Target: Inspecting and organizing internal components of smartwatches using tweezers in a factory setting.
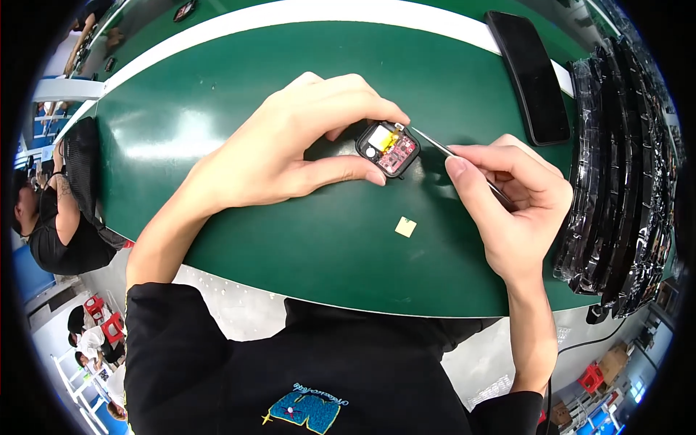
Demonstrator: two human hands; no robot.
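Between the thumb and fingers of my left hand (304, 138) is a small black square device housing (389, 149), its inside facing up. A red circuit board, a white block and yellow tape show within it. My right hand (518, 192) pinches a pair of thin metal tweezers (432, 141). Their tip reaches the upper right corner of the housing, beside my left index fingertip; whether it touches is too small to tell. Below the housing, a small pale yellow square piece (406, 227) lies on the green table mat.
A black smartphone (529, 76) lies at the far right of the green table (304, 246). Stacked black plastic trays (616, 174) stand along the right edge. A white strip (290, 18) crosses the back. Another person (61, 210) sits at the left beside a black chair back.
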